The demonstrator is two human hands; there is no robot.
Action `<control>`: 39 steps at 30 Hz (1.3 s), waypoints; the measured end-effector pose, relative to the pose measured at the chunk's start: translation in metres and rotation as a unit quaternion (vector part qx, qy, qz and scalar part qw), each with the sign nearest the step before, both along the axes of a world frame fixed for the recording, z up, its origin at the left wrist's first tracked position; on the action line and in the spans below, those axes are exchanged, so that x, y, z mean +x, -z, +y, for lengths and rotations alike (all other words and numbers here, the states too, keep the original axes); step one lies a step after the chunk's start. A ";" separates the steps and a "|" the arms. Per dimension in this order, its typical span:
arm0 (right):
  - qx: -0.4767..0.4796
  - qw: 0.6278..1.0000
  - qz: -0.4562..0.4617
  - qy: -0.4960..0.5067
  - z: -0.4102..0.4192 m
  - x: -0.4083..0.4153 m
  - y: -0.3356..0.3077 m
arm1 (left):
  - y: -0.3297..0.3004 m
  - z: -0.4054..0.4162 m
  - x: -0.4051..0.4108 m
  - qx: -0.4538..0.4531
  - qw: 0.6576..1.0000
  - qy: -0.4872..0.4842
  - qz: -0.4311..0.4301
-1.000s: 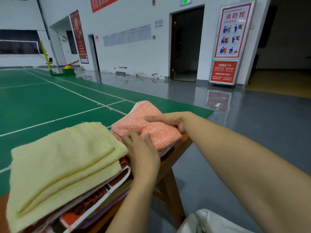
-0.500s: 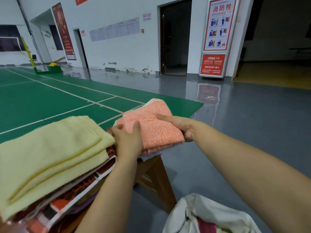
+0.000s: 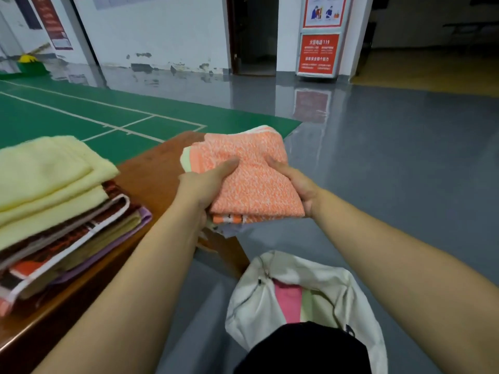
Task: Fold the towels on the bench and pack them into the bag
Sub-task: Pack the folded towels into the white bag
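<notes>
A folded orange speckled towel (image 3: 251,174) is held in the air past the right end of the wooden bench (image 3: 151,171). My left hand (image 3: 205,187) grips its left side with the thumb on top. My right hand (image 3: 294,184) grips its right side the same way. Thinner folded cloths show under the orange towel's near edge. Below, on the floor, stands a white cloth bag (image 3: 256,300), open, with pink and pale green towels inside. A stack of folded towels (image 3: 54,206) topped by a pale yellow one lies on the bench at the left.
Grey floor (image 3: 391,171) spreads to the right and ahead. A green court mat (image 3: 81,109) lies beyond the bench. A red and white sign stand (image 3: 318,47) and an open doorway stand at the far wall. A dark shape (image 3: 302,349) covers the bag's near edge.
Both hands lifted the orange towel bundle off the bench end and carried it right, out over the floor above the bag. The view tilted down, showing the open bag.
</notes>
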State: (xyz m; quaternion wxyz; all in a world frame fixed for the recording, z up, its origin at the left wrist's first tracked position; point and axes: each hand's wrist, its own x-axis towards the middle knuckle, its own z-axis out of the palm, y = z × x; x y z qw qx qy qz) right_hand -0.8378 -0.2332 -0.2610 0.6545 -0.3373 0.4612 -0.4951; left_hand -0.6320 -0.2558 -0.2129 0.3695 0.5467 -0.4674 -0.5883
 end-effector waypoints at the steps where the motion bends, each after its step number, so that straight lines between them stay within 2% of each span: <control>1: -0.006 1.000 -0.017 0.010 0.010 -0.008 0.010 | 0.007 0.009 -0.009 0.007 1.000 0.015 0.007; 5: 0.018 0.997 -0.051 0.060 0.060 -0.047 0.064 | 0.059 0.047 -0.049 0.042 0.997 0.048 0.031; 7: 0.049 0.993 -0.065 0.088 0.087 -0.063 0.096 | 0.093 0.058 -0.062 0.132 0.981 0.112 0.084; 9: 0.089 0.984 -0.084 0.127 0.117 -0.078 0.128 | 0.127 0.068 -0.074 0.214 0.951 0.186 0.125; 15: 0.195 0.946 -0.132 0.223 0.205 -0.106 0.221 | 0.218 0.112 -0.129 0.292 0.917 0.251 0.099; 19: 0.249 0.923 -0.152 0.249 0.232 -0.112 0.268 | 0.271 0.123 -0.149 0.293 0.924 0.230 0.086; 23: 0.279 0.907 -0.142 0.281 0.219 -0.100 0.305 | 0.309 0.115 -0.135 0.270 0.938 0.209 0.062; 28: 0.298 0.880 -0.116 0.350 0.201 -0.088 0.330 | 0.330 0.105 -0.127 0.230 0.956 0.182 0.021; 31: 0.308 0.864 -0.060 0.394 0.199 -0.097 0.347 | 0.334 0.102 -0.125 0.237 0.957 0.167 0.019; 33: 0.285 0.876 -0.025 0.389 0.203 -0.107 0.375 | 0.334 0.102 -0.125 0.245 0.956 0.161 0.027; 35: 0.295 0.874 0.009 0.387 0.204 -0.103 0.353 | 0.335 0.102 -0.126 0.250 0.954 0.161 0.028; 39: 0.259 0.871 -0.073 0.411 0.200 -0.100 0.313 | 0.337 0.104 -0.125 0.252 0.950 0.178 0.035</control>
